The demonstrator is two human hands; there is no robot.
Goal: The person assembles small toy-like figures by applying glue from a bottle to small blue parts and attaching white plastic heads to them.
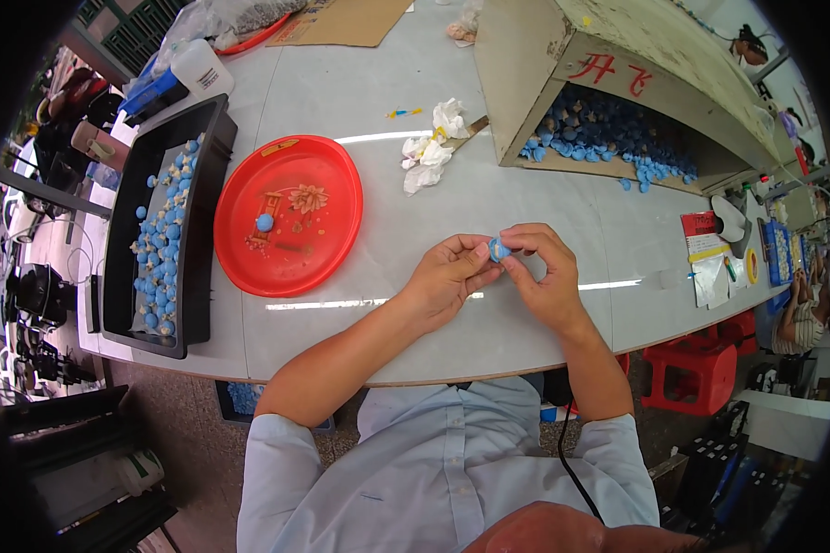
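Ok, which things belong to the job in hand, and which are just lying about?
Likely in use:
blue piece between left hand and right hand
black tray of blue balls
red plate
blue pieces in the cabinet

Seemingly lying about:
white tissues
cardboard

Two red characters (598, 66), handwritten, on beige box front (678, 83)

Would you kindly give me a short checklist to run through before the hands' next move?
1. Left hand and right hand both on the small blue piece: ok.
2. Piece's underside visible: not ok, fingers cover it.
3. Parts within the piece seated: cannot tell.
4. Black bin upright on the table: ok.
5. All blue pieces inside the beige box: not ok, some lie outside its opening.
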